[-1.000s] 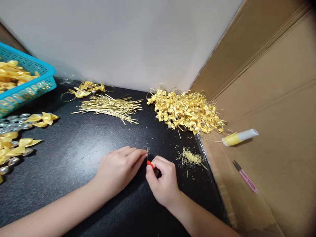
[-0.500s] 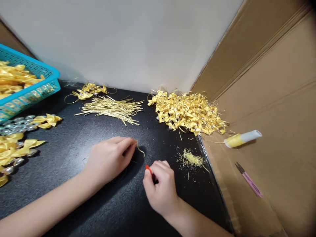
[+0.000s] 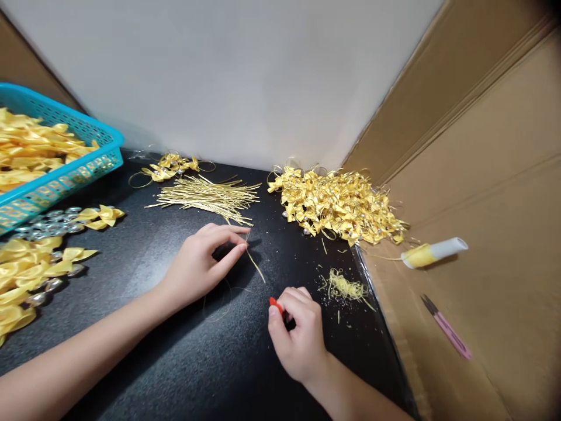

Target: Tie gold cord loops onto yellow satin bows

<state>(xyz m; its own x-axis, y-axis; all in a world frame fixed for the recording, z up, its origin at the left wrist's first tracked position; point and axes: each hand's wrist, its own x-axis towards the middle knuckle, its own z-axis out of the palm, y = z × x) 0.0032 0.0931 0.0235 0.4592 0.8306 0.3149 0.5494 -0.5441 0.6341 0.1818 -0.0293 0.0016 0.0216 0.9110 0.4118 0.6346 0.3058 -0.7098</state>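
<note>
My left hand (image 3: 199, 257) is over the black table, its thumb and index finger pinched on a thin yellow thread (image 3: 256, 267). The thread's loose end hangs down to the right. Below that hand, a fine loop of thread (image 3: 231, 301) shows faintly against the table. My right hand (image 3: 300, 327) is a loose fist to the right, closed around a small red object (image 3: 275, 304). Only the red tip sticks out between thumb and index finger, so its kind is hidden. The thread end and the red tip are apart.
Gold cords (image 3: 210, 197) lie beyond my left hand. Yellow bows are piled (image 3: 337, 204) at the back right; others fill a blue basket (image 3: 65, 172). Thread scraps (image 3: 344, 286), a thread-wound tube (image 3: 433, 252) and pink snips (image 3: 447, 327) are on the right. Silver beads (image 3: 48, 222) lie left.
My left hand has opened up somewhat and its fingers reach farther out; more of the thread shows. The view has shifted slightly. My right fist still keeps the red object.
</note>
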